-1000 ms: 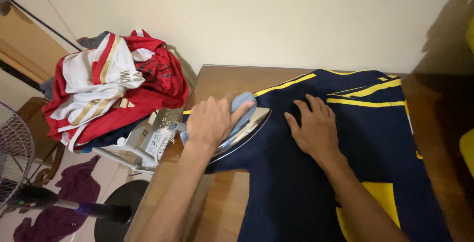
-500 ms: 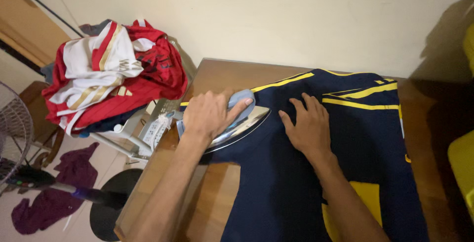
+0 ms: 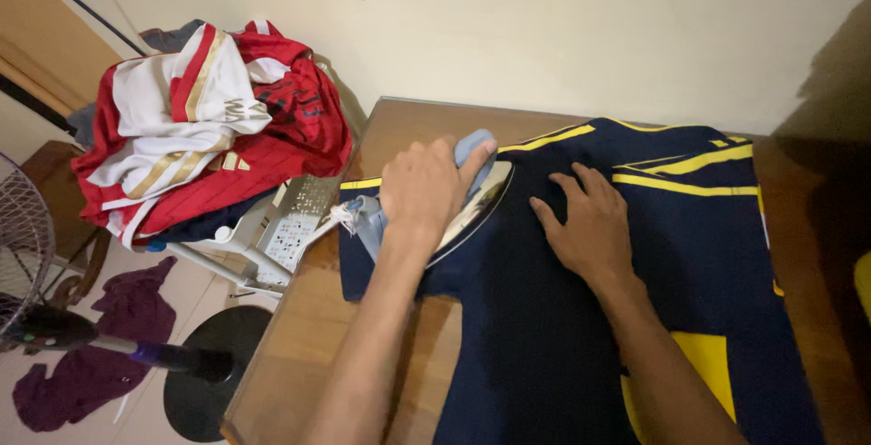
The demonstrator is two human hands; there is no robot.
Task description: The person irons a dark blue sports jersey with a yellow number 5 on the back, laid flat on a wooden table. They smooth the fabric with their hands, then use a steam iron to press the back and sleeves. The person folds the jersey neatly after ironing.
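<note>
Cream wall [image 3: 544, 28] backs one wooden desk [image 3: 299, 354], seen from the head camera, its near edge cut off by the frame. One dark navy jersey [image 3: 562, 336] with yellow stripes lies spread flat across the desk, its lower part running out of view. One iron [image 3: 472, 193] with a pale blue handle and a shiny soleplate sits on the jersey near its left edge; the left hand [image 3: 425, 186] is wrapped over the handle, fingers curled tight around it, so most of the handle is hidden. The right hand [image 3: 592, 227] lies flat on the jersey just beside the iron, fingers spread and pressing the cloth. To the left of the desk, one heap of red and white shirts [image 3: 204, 127] rests on a pale rack [image 3: 272, 236], how many shirts cannot be told. One fan [image 3: 23, 245], cut off at the left edge, stands on the floor beside two purple cloths [image 3: 82, 363].
</note>
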